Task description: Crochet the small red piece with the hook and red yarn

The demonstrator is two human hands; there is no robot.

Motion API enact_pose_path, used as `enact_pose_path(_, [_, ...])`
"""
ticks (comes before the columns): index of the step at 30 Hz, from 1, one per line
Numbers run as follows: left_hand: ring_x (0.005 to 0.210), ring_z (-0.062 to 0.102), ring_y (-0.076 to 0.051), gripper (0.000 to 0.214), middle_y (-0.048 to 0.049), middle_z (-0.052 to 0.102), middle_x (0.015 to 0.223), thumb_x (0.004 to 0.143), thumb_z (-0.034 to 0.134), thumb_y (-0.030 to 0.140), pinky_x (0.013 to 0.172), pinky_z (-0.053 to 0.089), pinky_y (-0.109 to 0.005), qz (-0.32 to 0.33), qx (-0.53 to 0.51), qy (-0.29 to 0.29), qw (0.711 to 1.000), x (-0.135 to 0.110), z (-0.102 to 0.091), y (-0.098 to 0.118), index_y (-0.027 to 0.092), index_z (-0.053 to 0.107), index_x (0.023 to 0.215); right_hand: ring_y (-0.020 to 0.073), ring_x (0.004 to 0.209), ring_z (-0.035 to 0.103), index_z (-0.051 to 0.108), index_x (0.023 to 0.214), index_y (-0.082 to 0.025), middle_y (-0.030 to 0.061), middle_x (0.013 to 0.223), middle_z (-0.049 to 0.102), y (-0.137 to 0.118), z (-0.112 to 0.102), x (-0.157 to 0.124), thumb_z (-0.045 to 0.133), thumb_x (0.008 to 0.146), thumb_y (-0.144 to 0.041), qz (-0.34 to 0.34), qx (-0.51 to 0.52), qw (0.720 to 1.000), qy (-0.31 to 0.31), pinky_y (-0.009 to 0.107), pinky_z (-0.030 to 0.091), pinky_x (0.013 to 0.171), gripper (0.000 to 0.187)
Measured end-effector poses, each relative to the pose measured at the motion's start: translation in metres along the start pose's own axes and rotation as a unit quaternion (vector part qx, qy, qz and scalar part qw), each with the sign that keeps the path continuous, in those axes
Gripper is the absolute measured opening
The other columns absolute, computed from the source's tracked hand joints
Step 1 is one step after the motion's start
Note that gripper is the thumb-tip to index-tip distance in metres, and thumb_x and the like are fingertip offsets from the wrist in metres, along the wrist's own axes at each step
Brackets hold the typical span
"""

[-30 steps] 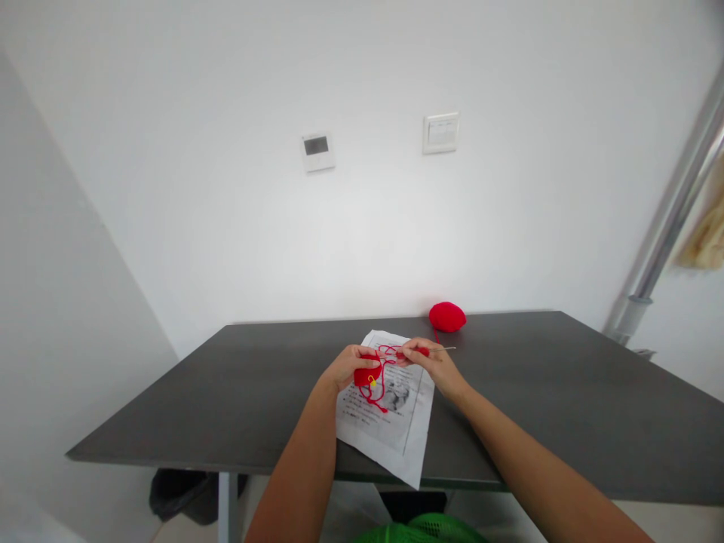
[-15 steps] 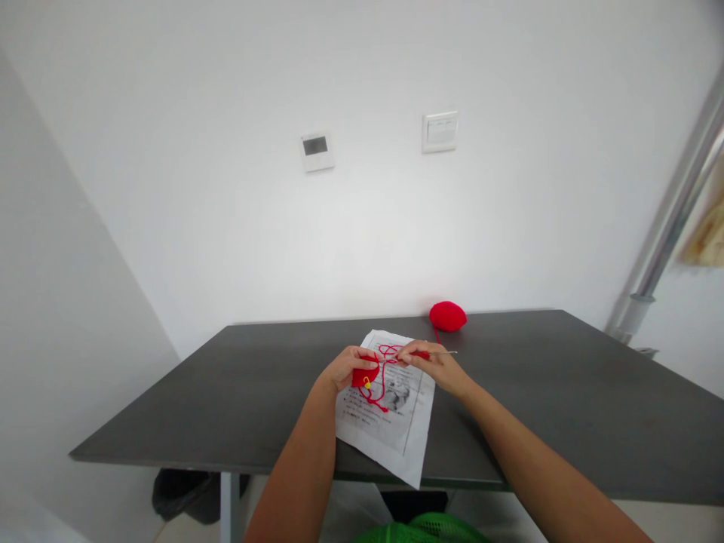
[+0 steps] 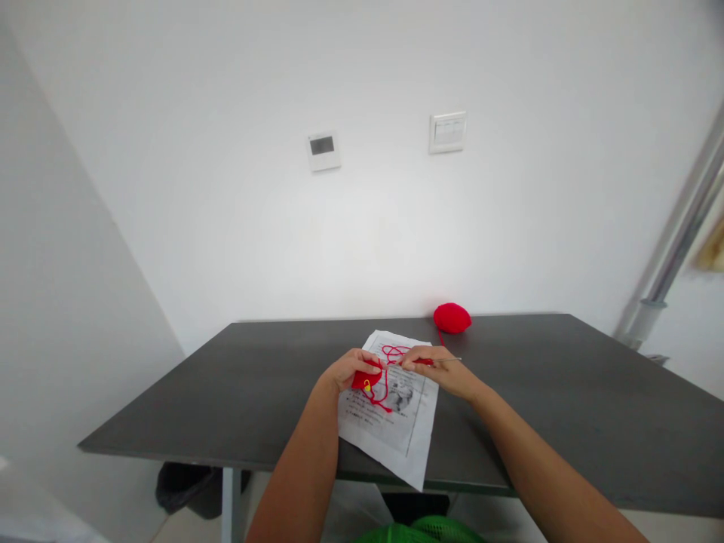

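Observation:
My left hand (image 3: pixel 351 368) is closed on a small red crochet piece (image 3: pixel 367 375), thumb on top. A yellow stitch marker (image 3: pixel 367 385) hangs at the lower edge of the piece. In my right hand (image 3: pixel 433 366) is a crochet hook (image 3: pixel 449 360), gripped like a pen, its thin metal end pointing right. The other end of the hook reaches toward the red piece; whether it sits in a stitch is too small to tell. Loops of red yarn (image 3: pixel 387 388) hang between the hands over a printed sheet (image 3: pixel 390 434). A red yarn ball (image 3: pixel 452 318) rests at the table's back edge.
The dark grey table (image 3: pixel 226 392) stands against a white wall. On that wall are a thermostat (image 3: pixel 324 151) and a light switch (image 3: pixel 448 133). Below the table at the left is a bin with a black bag (image 3: pixel 189 486). A metal pipe (image 3: pixel 687 226) runs up the right side.
The view has shifted slightly, so everything sits a little further right. My right hand has turned a little, and the hook's metal end lies lower against the hand. Both hands keep their holds.

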State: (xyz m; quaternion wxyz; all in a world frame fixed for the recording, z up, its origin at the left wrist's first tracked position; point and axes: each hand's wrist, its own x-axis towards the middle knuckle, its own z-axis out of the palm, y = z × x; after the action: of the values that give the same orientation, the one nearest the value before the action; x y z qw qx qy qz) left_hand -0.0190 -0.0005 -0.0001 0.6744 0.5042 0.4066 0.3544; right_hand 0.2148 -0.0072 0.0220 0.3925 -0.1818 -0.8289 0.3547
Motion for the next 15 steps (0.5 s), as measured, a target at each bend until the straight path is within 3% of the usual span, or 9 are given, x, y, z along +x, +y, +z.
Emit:
enact_pose_path(7, [0.041,0.046,-0.005,0.026,-0.0013,0.058,0.051,0.049,0.075,0.016,0.042,0.029,-0.018,-0.009,-0.003,-0.052,0.999,0.0014,-0.0081,-0.0052,0.007,0.068,0.072,0.0181,0.085,0.061,0.067,0.085,-0.015,0.0074,0.089,0.068,-0.001,-0.0033,-0.0015,0.056,0.082,-0.03,0.005,0.027,0.999,-0.023,0.029,0.047,0.078,0.018])
enact_pose_path(15, [0.048,0.053,-0.007,0.023,-0.0032,0.064,0.058,0.046,0.076,0.012,0.048,0.035,-0.019,-0.018,-0.002,-0.063,0.998,-0.0004,-0.0022,-0.0032,0.009,0.068,0.067,0.0172,0.074,0.062,0.068,0.079,-0.014,0.0057,0.077,0.067,-0.0027,-0.0048,-0.0004,0.065,0.075,-0.035,0.089,0.138,0.986,-0.002,0.03,0.049,0.071,0.021])
